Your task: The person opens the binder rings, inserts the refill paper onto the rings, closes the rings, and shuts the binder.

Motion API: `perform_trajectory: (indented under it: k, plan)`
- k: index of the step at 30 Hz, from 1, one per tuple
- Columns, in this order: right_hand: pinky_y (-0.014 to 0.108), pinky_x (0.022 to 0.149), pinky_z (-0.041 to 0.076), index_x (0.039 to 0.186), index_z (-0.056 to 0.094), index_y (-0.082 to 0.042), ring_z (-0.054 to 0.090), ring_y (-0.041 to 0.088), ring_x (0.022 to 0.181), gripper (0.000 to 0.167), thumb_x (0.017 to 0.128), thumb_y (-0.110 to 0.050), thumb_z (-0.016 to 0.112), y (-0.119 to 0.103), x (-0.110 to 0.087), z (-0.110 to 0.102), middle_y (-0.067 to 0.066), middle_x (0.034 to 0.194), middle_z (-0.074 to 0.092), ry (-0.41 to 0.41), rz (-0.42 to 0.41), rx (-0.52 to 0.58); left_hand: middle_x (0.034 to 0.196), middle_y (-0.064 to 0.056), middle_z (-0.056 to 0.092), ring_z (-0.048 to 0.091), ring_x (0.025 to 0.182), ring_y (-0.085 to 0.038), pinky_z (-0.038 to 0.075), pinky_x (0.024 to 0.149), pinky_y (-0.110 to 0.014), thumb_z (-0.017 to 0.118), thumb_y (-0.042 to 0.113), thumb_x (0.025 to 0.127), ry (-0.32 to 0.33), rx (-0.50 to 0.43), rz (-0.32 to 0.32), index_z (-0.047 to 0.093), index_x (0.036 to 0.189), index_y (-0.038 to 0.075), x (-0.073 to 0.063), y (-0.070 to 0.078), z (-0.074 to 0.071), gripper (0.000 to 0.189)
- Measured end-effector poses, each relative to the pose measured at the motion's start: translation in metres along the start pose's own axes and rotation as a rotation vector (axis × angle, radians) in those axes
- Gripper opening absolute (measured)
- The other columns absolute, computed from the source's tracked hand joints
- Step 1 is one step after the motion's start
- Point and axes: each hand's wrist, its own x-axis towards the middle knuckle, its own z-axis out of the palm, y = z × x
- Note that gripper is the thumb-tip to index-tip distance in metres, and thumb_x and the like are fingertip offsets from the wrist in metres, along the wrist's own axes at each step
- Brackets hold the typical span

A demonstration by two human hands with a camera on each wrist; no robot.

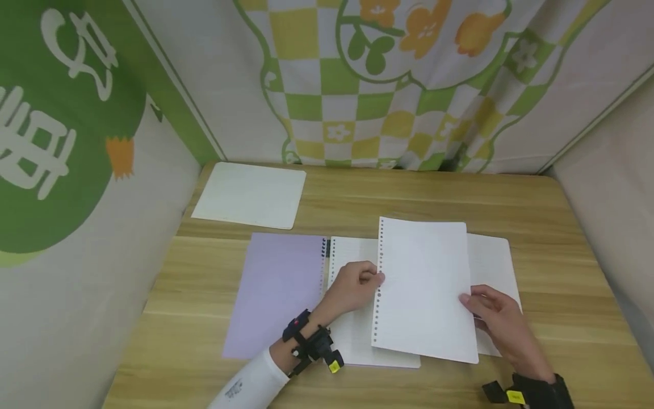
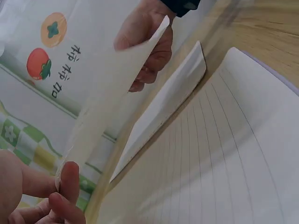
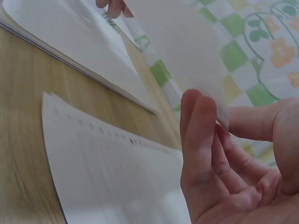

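Observation:
A loose white sheet (image 1: 423, 289) with punched holes down its left edge is held up between both hands. My left hand (image 1: 356, 284) pinches the holed edge between thumb and fingers. On the opposite edge my right hand (image 1: 493, 312) grips the sheet, thumb in front and fingers behind. Beneath it lies an open notebook, its purple cover (image 1: 281, 289) to the left and lined pages (image 2: 205, 154) to the right. Beside the notebook lies more hole-punched paper (image 3: 107, 168), partly hidden by the held sheet in the head view.
Blank white paper (image 1: 250, 194) lies at the table's back left corner. The wooden table (image 1: 168, 318) meets a patterned curtain (image 1: 368, 113) at the back, and light fabric walls stand on both sides.

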Motion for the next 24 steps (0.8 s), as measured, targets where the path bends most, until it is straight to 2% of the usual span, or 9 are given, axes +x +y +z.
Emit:
perform_trajectory:
  k: [3,6,13,19,24]
  plan:
    - [0.03,0.078,0.06,0.139,0.058,0.004,0.07,0.011,0.093,0.056,0.107,-0.041,0.066,-0.005,0.008,0.015,-0.002,0.11,0.08,0.002,-0.009,-0.054,0.083,0.004,0.074,0.062,0.069,-0.011,0.05,0.059,-0.027,0.062,0.028,0.108,0.02,0.022,-0.029,0.078,0.108,0.012,-0.007,-0.006,-0.007,0.023]
    - [0.029,0.074,0.059,0.137,0.062,0.005,0.07,0.013,0.087,0.056,0.107,-0.042,0.066,-0.009,0.016,0.03,0.004,0.106,0.081,0.028,-0.006,-0.098,0.083,0.004,0.074,0.063,0.069,-0.012,0.052,0.059,-0.028,0.063,0.027,0.107,0.044,0.039,-0.053,0.078,0.104,0.012,-0.017,-0.01,-0.014,0.022]
    - [0.027,0.069,0.053,0.123,0.072,0.003,0.06,0.015,0.078,0.04,0.104,-0.032,0.071,-0.014,0.02,0.06,0.002,0.089,0.079,0.065,-0.049,-0.128,0.079,0.002,0.076,0.07,0.07,-0.012,0.057,0.062,-0.028,0.066,0.022,0.104,0.129,0.055,-0.113,0.079,0.101,0.008,-0.042,-0.018,-0.035,0.019]
    - [0.026,0.068,0.051,0.117,0.075,0.002,0.065,0.015,0.076,0.033,0.104,-0.028,0.072,-0.012,0.018,0.083,0.004,0.086,0.08,0.069,-0.078,-0.083,0.08,-0.001,0.076,0.071,0.071,-0.015,0.058,0.062,-0.031,0.068,0.022,0.104,0.109,0.039,-0.153,0.077,0.105,0.003,-0.056,-0.026,-0.05,0.021]
    - [0.026,0.068,0.052,0.115,0.074,0.002,0.068,0.015,0.075,0.031,0.104,-0.027,0.072,-0.008,0.017,0.096,0.006,0.091,0.082,0.083,-0.065,-0.027,0.085,-0.002,0.078,0.07,0.074,-0.014,0.058,0.065,-0.032,0.069,0.024,0.104,0.102,0.075,-0.17,0.077,0.104,0.004,-0.062,-0.032,-0.056,0.021]
